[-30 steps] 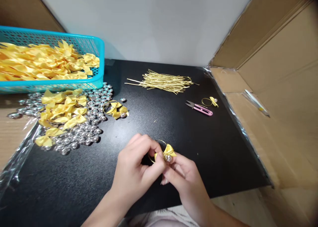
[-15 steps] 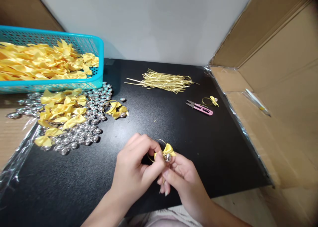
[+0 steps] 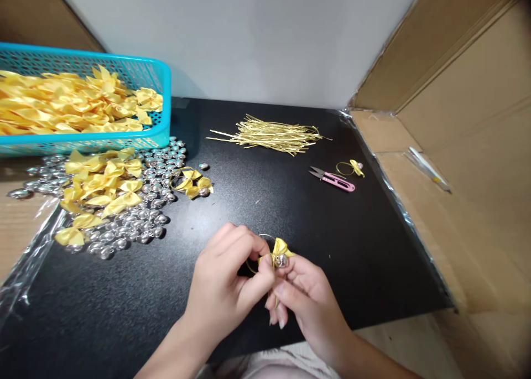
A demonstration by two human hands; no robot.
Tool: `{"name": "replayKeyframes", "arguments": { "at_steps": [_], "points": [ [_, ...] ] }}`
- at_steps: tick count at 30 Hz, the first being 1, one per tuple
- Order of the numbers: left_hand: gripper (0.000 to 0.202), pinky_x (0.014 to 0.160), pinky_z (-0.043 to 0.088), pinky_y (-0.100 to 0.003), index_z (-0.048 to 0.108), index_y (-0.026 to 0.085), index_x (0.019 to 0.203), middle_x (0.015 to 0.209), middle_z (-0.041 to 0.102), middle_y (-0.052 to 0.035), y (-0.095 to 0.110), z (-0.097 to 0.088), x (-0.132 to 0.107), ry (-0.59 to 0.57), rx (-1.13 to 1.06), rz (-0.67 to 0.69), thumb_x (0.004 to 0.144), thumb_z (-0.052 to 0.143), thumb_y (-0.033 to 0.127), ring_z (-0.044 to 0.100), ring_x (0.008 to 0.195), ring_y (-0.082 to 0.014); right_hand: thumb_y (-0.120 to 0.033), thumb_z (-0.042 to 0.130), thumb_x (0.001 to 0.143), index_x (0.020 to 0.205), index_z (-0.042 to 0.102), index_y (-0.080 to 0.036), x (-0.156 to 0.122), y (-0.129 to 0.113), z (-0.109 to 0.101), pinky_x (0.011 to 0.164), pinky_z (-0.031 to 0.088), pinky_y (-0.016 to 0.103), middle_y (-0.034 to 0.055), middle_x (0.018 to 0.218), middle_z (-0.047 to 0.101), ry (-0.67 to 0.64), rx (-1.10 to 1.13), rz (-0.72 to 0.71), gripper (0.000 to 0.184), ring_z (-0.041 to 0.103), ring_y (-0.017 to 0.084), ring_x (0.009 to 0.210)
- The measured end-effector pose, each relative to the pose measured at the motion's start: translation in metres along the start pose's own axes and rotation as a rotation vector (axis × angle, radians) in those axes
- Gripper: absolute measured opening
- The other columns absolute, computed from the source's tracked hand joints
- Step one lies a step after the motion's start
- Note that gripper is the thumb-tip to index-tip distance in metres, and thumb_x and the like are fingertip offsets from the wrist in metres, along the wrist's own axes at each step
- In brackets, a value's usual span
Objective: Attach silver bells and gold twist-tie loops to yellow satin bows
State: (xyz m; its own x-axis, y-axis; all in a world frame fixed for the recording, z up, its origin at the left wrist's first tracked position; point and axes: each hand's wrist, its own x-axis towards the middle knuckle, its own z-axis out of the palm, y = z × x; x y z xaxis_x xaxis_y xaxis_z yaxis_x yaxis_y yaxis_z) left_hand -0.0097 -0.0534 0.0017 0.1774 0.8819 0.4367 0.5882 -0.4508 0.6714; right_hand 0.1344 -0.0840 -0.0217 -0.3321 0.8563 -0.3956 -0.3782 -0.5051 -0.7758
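Between my two hands, over the front of the black table, is a yellow ribbon bow [image 3: 281, 247] with a silver bell [image 3: 281, 260] and a looped gold cord [image 3: 265, 235]. My left hand [image 3: 232, 276] pinches the cord and the bow's left side between thumb and fingertips. From the right, my right hand [image 3: 305, 290] is closed around the lower cord, its fingers touching the bow and bell. Part of the cord is hidden behind the fingers.
A turquoise basket [image 3: 164, 105] of yellow bows stands back left. Before it lie loose bows [image 3: 103, 182] and silver bells [image 3: 124, 227]. Gold cords [image 3: 277, 135], pink thread snips [image 3: 334, 181] and a finished-looking bow loop [image 3: 354, 167] lie farther back. Cardboard [image 3: 456, 119] borders the right.
The bell and bow have turned slightly between my fingers, and the bell sits a little higher and farther right. Both hands keep their grip; the view has shifted slightly.
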Motion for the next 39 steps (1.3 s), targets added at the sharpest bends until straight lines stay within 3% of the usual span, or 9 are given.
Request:
{"name": "replayKeyframes", "arguments": {
  "at_steps": [6,22,31,39],
  "points": [
    [0.021,0.059,0.041,-0.023,0.054,0.018,0.067,0.062,0.057,0.0027,0.0006,-0.0019,-0.0001,0.001,0.014,0.010,0.083,0.055,0.005,0.048,0.060,-0.0105,-0.036,0.072,0.078,0.078,0.056,-0.014,0.0014,0.0009,-0.0026,0.043,0.038,0.016,-0.0025,0.055,0.060,-0.026,0.020,0.026,0.027,0.049,0.004,0.041],
    [0.015,0.060,0.039,-0.028,0.054,0.020,0.076,0.064,0.059,0.0009,-0.0061,-0.0035,-0.0035,-0.042,0.160,0.161,0.085,0.058,0.008,0.047,0.062,-0.0148,-0.043,0.076,0.075,0.073,0.053,-0.016,0.0025,-0.0033,0.0002,0.042,0.036,0.018,-0.0032,0.051,0.059,0.014,0.045,0.040,0.035,0.045,0.005,0.038],
    [0.012,0.060,0.039,-0.027,0.056,0.019,0.079,0.068,0.062,0.0013,-0.0077,-0.0065,-0.0033,-0.101,0.093,0.172,0.086,0.060,0.011,0.047,0.063,-0.0139,-0.046,0.074,0.080,0.079,0.056,-0.015,0.0020,0.0015,-0.0033,0.046,0.038,0.019,-0.0033,0.056,0.058,0.009,0.014,0.002,0.035,0.047,0.005,0.044],
    [0.018,0.060,0.041,-0.026,0.053,0.019,0.072,0.064,0.060,0.0015,-0.0060,-0.0052,0.0009,-0.029,0.051,0.070,0.086,0.056,0.008,0.049,0.062,-0.0130,-0.031,0.081,0.074,0.088,0.058,-0.017,0.0029,0.0013,-0.0063,0.066,0.050,0.022,-0.0016,0.075,0.064,0.054,0.119,-0.047,0.030,0.060,0.009,0.064]
  ]
}}
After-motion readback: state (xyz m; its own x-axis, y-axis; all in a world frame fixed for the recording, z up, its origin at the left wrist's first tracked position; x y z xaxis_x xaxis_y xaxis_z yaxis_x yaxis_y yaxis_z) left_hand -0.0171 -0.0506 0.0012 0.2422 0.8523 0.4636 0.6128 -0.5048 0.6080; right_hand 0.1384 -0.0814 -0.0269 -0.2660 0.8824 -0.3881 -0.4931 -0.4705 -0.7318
